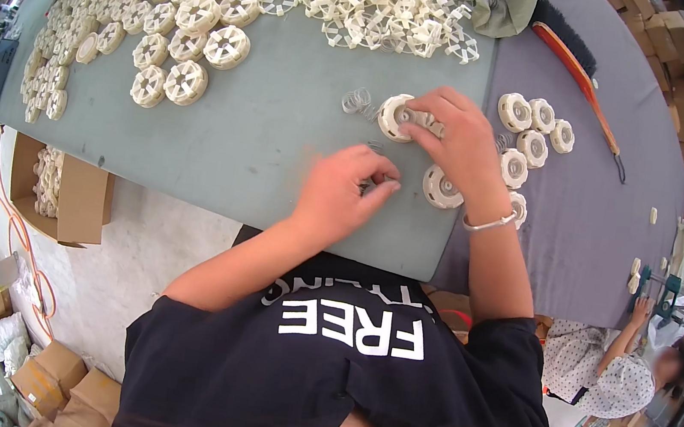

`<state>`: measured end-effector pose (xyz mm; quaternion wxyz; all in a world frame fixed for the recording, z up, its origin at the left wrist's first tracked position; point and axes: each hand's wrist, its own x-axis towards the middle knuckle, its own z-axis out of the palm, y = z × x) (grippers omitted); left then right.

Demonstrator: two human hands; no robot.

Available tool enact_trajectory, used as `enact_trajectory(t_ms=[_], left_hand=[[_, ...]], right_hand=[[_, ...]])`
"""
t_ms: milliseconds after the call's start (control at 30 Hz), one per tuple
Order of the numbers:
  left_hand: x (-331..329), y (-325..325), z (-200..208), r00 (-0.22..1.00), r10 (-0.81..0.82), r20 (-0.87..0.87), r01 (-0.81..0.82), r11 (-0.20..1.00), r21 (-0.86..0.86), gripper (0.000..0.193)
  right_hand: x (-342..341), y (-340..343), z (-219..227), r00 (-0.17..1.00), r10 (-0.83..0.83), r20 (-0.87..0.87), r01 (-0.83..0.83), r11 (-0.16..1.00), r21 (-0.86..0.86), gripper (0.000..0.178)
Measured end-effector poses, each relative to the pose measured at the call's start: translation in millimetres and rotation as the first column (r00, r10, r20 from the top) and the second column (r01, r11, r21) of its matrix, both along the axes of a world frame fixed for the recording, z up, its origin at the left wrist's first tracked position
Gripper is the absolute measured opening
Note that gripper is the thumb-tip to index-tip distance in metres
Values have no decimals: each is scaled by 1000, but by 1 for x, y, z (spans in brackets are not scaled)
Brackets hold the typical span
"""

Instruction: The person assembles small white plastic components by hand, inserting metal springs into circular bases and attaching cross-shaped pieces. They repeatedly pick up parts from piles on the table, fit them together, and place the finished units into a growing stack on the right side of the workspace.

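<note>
My right hand [455, 140] has its thumb and fingers on a round cream plastic part [391, 117] with a hollow middle. The fingertips hide its right side. Closer to me, my left hand [343, 189] is slightly blurred, with thumb and forefinger pinched around what looks like a small metal spring [365, 187], mostly hidden. Loose coil springs [357, 101] lie just left of the round part. A second round part [442, 189] rests below my right hand, near the seam of the table coverings. Several similar parts [532, 148] stand to the right of my right wrist.
Many spoked cream discs [198, 14] cover the far left of the green table [270, 100]. A heap of star-shaped plastic pieces [378, 2] lies at the back. On the grey cloth [568, 235] rests a brush [580, 76]. Another person [611, 370] works at the right.
</note>
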<state>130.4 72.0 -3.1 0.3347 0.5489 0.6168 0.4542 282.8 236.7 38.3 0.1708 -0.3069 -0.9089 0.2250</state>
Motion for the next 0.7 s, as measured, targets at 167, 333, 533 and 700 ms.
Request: enact_trajectory(t_ms=[167, 333, 533, 700], left_hand=[[-16, 10, -11, 902, 125, -414, -113, 992, 55, 26], [-24, 35, 13, 909, 163, -384, -139, 986, 90, 40], [-17, 65, 10, 898, -103, -428, 58, 992, -116, 70], [-31, -2, 9, 937, -112, -332, 102, 994, -47, 73]], right_hand=[[36, 18, 15, 996, -90, 10, 90, 995, 30, 48], [52, 34, 13, 971, -184, 153, 224, 926, -305, 58], [64, 10, 21, 921, -279, -273, 197, 936, -290, 56], [69, -97, 17, 999, 38, 18, -31, 953, -301, 69]])
